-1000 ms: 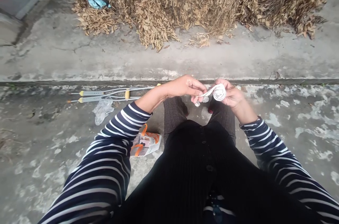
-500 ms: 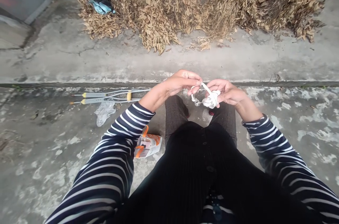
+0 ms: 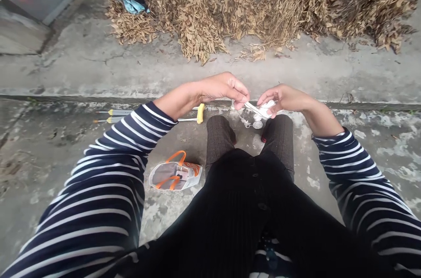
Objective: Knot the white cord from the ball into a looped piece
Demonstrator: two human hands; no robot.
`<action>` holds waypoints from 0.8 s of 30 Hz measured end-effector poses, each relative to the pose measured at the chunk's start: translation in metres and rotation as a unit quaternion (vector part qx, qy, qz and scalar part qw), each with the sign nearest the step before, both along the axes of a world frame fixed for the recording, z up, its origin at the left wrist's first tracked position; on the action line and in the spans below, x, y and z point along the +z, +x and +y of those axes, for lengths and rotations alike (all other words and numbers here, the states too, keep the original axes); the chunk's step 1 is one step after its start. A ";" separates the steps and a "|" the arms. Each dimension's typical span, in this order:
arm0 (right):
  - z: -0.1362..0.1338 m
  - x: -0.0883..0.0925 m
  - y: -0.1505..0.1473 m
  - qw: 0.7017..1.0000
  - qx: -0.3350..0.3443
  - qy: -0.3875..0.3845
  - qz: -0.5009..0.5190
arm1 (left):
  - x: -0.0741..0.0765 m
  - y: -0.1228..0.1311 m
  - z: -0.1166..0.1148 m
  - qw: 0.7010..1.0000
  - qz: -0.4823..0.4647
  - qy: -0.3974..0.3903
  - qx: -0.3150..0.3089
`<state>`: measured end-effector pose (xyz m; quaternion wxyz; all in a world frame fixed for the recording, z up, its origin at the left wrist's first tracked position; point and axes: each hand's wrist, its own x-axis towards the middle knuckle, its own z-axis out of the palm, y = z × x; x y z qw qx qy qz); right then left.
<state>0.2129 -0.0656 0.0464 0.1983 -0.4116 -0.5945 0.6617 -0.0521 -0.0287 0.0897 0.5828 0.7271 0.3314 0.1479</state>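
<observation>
My left hand (image 3: 223,88) and my right hand (image 3: 283,98) are raised above my knees, with their fingertips close together. Both pinch a white fabric strip (image 3: 259,110), which looks like a bandage, with its bunched part nearer my right hand. Just below it hang small shiny pieces (image 3: 257,124), possibly metal or clear plastic; I cannot tell whether they are attached. My striped sleeves cover both forearms up to the wrists.
A pair of crutches (image 3: 113,115) with a yellow grip (image 3: 200,113) lies partly under my left arm. A clear bag with orange handles (image 3: 174,176) lies beside my left knee. A concrete ledge (image 3: 75,98) runs behind my hands, with bundles of dried plants (image 3: 197,10) beyond.
Both hands have risen and moved apart at the wrists. The white strip has gone from a tight roll to a looser, flatter bunch. My left arm now covers most of the crutches.
</observation>
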 end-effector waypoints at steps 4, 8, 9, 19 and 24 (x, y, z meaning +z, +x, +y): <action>0.008 -0.003 -0.008 0.994 0.003 0.078 -0.081 | -0.001 0.004 0.007 0.999 0.014 0.013 -0.037; -0.002 0.001 -0.015 0.996 0.057 0.061 -0.020 | -0.010 0.001 0.021 1.000 0.010 -0.010 -0.028; -0.005 0.002 -0.016 0.997 0.056 0.046 0.012 | -0.015 -0.001 0.024 0.999 0.014 -0.019 -0.025; -0.026 -0.019 -0.018 0.983 -0.064 -0.020 0.172 | -0.085 0.016 0.003 0.978 0.012 -0.204 -0.049; -0.039 -0.018 -0.016 0.983 -0.091 -0.027 0.159 | -0.104 0.034 -0.005 0.964 -0.013 -0.255 -0.081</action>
